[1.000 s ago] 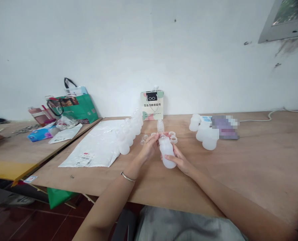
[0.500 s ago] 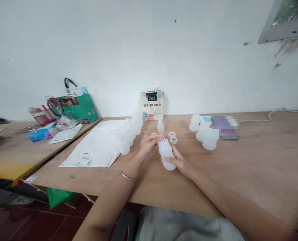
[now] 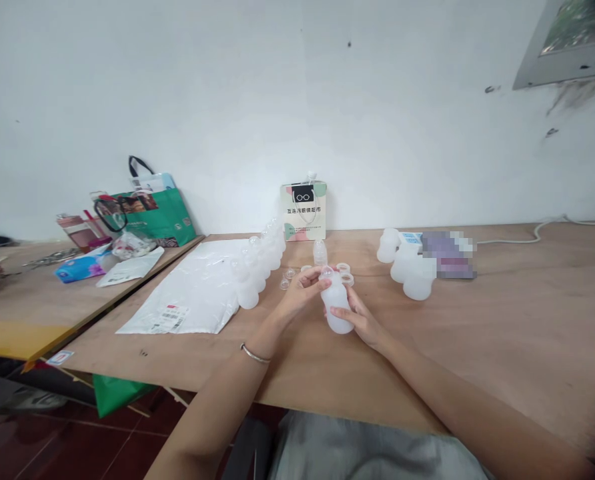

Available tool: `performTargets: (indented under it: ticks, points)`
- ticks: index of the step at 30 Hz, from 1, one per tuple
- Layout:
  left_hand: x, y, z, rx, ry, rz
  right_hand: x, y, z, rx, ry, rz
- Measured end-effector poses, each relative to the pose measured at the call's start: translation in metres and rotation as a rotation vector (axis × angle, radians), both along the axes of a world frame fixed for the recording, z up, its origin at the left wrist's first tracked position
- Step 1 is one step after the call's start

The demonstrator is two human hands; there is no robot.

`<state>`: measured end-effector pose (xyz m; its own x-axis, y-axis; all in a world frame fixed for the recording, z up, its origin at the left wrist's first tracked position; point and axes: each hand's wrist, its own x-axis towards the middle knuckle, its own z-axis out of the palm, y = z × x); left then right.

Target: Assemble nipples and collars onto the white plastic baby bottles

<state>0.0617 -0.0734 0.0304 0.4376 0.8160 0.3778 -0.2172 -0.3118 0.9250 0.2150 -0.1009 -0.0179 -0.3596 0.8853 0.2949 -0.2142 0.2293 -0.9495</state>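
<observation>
Fingers of the right hand [image 3: 362, 320] wrapped around the lower body of a frosted white, waisted plastic bottle [image 3: 339, 313], thumb along its near face. Fingers of the left hand [image 3: 302, 288] closed about the same bottle's upper end, thumb on the near side, the others partly hidden behind it. We place this bottle above the front part of the pale brown wooden tabletop [image 3: 457, 373], tilted, its clear rounded tip pointing up and away. A thin silvery bracelet [image 3: 255, 353] circles the left wrist. Just beyond the hands we note several translucent white plastic rings [image 3: 345, 277], a small clear ribbed bottle [image 3: 320, 252] standing upright, and, nearer the left hand, little clear domed pieces [image 3: 285, 283]. To the left, a slanting row of frosted bottles with clear domed tops [image 3: 249, 293] stands beside a flat white plastic mailer [image 3: 182, 287] bearing a printed label. To the right we record a cluster of frosted white bottles [image 3: 417, 283] near a purple packet [image 3: 445, 257], partly pixelated. A cream paper bag with a glasses emblem [image 3: 302, 217] stands at the back, near the wall.
</observation>
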Motion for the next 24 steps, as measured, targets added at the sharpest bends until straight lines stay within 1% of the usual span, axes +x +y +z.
performTargets:
  ticks: [5, 9, 12, 15, 18, 20, 24]
  points:
    - [-0.001, 0.002, -0.001, 0.019, 0.009, 0.012, 0.000, -0.001, 0.000, -0.001, -0.003, 0.010]
    - [0.000, 0.003, -0.003, -0.014, 0.038, -0.027, -0.002, 0.001, -0.001, 0.029, -0.064, -0.064]
    - [-0.001, 0.006, -0.005, -0.074, -0.037, 0.002, -0.004, 0.005, -0.004, 0.083, -0.114, -0.128]
    - [-0.003, 0.011, -0.009, -0.079, -0.122, 0.144, -0.005, 0.011, -0.008, 0.088, -0.217, -0.216]
    - [-0.004, 0.022, -0.013, -0.016, -0.062, 0.353, -0.005, 0.017, -0.013, 0.090, -0.266, -0.293]
    - [-0.004, 0.033, -0.014, 0.047, 0.038, 0.467, -0.006, 0.021, -0.015, 0.089, -0.265, -0.313]
    - [0.004, 0.071, -0.007, 0.232, 0.417, 0.646, -0.007, 0.024, -0.019, 0.076, -0.309, -0.352]
